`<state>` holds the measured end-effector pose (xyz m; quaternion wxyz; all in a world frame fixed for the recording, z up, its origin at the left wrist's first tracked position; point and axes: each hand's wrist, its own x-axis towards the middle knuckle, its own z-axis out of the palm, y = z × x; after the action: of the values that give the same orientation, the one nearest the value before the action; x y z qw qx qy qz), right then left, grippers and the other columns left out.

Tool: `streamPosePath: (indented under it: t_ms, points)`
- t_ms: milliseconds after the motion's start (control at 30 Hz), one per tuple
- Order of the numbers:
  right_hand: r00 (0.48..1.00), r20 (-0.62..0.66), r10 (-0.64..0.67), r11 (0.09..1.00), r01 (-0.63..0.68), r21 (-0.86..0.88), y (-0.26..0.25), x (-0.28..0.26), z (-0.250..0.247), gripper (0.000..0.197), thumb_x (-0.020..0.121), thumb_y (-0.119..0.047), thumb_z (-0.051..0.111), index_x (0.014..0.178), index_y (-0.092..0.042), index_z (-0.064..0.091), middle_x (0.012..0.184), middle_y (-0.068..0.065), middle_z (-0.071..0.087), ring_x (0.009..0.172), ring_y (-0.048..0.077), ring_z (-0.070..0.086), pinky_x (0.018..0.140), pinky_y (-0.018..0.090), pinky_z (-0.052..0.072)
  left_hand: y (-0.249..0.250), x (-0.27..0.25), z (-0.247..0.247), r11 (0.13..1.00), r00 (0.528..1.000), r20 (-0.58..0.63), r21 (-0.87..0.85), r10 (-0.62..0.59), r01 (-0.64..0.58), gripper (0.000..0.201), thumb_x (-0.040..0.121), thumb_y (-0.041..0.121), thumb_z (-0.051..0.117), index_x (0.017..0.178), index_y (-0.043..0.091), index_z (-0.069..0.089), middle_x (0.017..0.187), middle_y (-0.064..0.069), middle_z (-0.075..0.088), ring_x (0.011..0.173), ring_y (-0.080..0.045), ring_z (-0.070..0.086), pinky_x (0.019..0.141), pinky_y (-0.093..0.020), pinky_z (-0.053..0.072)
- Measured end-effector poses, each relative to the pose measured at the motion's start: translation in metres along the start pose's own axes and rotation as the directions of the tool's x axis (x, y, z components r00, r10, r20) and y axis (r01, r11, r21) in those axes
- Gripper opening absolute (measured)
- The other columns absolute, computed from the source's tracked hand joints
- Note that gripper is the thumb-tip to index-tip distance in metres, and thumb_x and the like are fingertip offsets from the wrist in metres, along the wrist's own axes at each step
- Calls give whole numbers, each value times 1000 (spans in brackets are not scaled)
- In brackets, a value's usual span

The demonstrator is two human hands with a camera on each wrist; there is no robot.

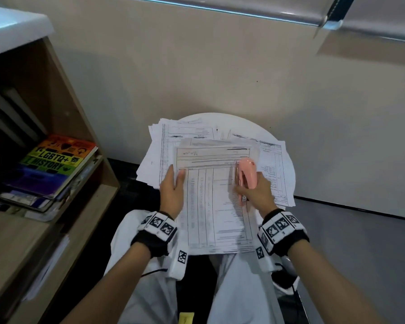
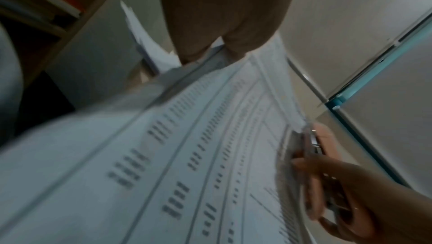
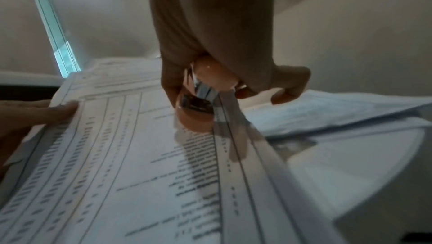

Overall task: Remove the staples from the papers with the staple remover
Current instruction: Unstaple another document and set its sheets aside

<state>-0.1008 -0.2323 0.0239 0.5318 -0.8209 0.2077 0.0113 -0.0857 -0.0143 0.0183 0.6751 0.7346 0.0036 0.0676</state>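
Note:
A printed sheet with table columns [image 1: 211, 202] is held above my lap, over a pile of papers [image 1: 164, 141] on a round white table [image 1: 255, 123]. My left hand [image 1: 173, 183] holds the sheet's left edge, thumb on top [image 3: 58, 111]. My right hand [image 1: 255, 190] grips a pink staple remover [image 1: 246, 174] and also holds the sheet's right side. The tool's metal parts [image 3: 203, 89] point down at the sheet in the right wrist view. The same pink tool [image 2: 320, 146] appears in the left wrist view, blurred. No staple can be made out.
A wooden shelf unit [image 1: 68, 108] stands to the left with a rainbow-covered book [image 1: 56, 160] on a stack. A beige wall [image 1: 220, 66] is right behind the table. More printed sheets [image 1: 274, 164] lie on the table's right side. My white-trousered legs [image 1: 150, 288] are below.

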Motion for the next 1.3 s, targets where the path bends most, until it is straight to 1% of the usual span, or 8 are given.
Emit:
streamPosePath:
  t_ms: [200,333,400,533,600,833,1000,1300]
  points:
    - [934,-135,-331,928,348,133,-61,-32,-34,84,65,-18,86,134,-17,37,124,9,42,113,24,52,96,40,50,85,18,-11,930,932,3,-62,364,-363,16,100,18,40,115,18,45,99,25,63,94,-2,62,83,-20,52]
    - [863,-235,-447,825,499,265,-86,-40,-47,99,51,-41,92,131,-34,34,137,16,41,123,30,52,99,51,48,106,25,-5,889,894,-90,-103,439,-447,17,101,19,38,111,32,42,106,23,59,100,4,60,86,-17,49]
    - [867,-218,-448,820,495,288,-86,-41,-53,100,55,-29,92,133,-43,31,140,19,41,124,34,52,100,53,47,105,27,-4,889,895,-116,-111,432,-444,17,100,20,39,110,34,42,107,23,59,102,4,60,88,-20,49]
    - [895,-77,-439,858,443,259,-83,-41,-52,77,67,4,81,133,-11,44,128,20,57,111,29,63,93,52,52,101,29,1,892,892,-117,-74,437,-446,7,101,21,39,107,23,42,102,22,60,94,2,62,81,-23,53]
    - [884,-104,-456,849,467,246,-85,-44,-47,57,69,8,78,118,-13,56,116,16,63,105,28,65,87,50,56,101,28,6,878,870,-145,-8,472,-478,5,101,19,38,105,16,39,97,19,58,85,4,61,73,-16,52]
    - [873,-98,-478,815,482,321,-89,-58,-36,45,71,14,74,86,-24,57,112,15,59,81,2,66,63,10,52,95,23,16,891,887,-137,-54,440,-450,15,99,21,42,110,19,33,101,13,53,93,-2,58,81,-19,51]
    - [895,-40,-445,848,435,303,-82,-52,-38,47,71,5,78,97,-29,59,123,18,59,100,22,65,83,33,59,87,29,15,935,939,-27,-82,343,-344,17,100,27,40,112,15,38,106,2,59,95,-4,62,77,-18,52]
    - [907,-103,-409,847,419,327,-85,-39,-43,50,71,0,79,113,-11,55,115,17,64,103,26,67,83,38,59,91,36,18,928,929,-11,-42,371,-371,11,100,35,34,97,26,40,98,-3,56,91,-16,61,74,-30,55]
